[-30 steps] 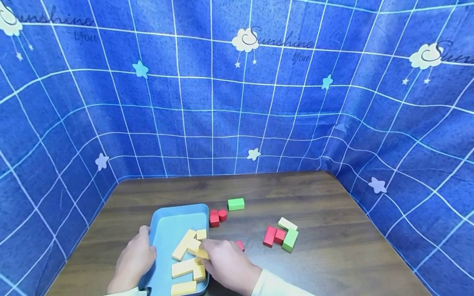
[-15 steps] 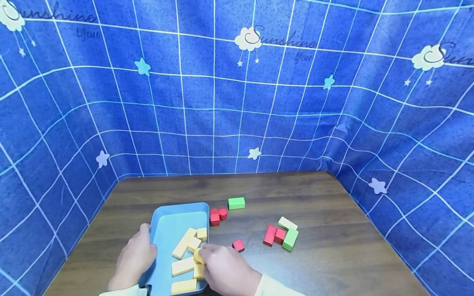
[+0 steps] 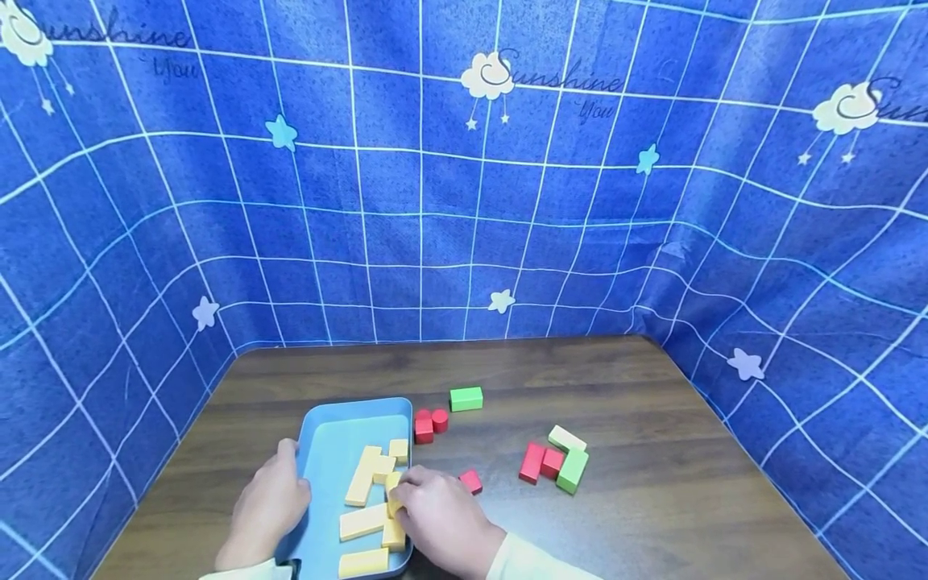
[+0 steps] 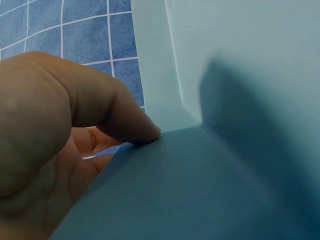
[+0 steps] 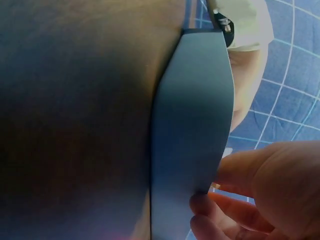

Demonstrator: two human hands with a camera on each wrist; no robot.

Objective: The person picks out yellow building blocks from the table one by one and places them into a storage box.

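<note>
My left hand (image 3: pixel 267 506) grips the left rim of a blue tray (image 3: pixel 322 459). In the left wrist view its thumb (image 4: pixel 132 120) lies over the rim, with other fingers outside the wall. My right hand (image 3: pixel 448 515) reaches over the tray's right rim and pinches a yellow block (image 3: pixel 394 493), partly hidden by the fingers. Around it in the tray lie several yellow blocks, including a long one (image 3: pixel 362 477), small ones (image 3: pixel 398 449) and another long one (image 3: pixel 364 522). In the right wrist view the tray's outer wall (image 5: pixel 192 110) hides the held block.
Right of the tray are red blocks (image 3: pixel 424 431), a green block (image 3: pixel 466 399) and a lone red block (image 3: pixel 470 482). Farther right sit two red blocks (image 3: pixel 532 462), a green one (image 3: pixel 573 470) and a pale one (image 3: pixel 567 439). A blue patterned cloth (image 3: pixel 435 242) surrounds the wooden table (image 3: pixel 652 499).
My right hand has shifted slightly and turned the held yellow block along the right rim. Neighbouring yellow blocks moved a little. A red block beside the hand shows more fully. My left hand stays on the rim.
</note>
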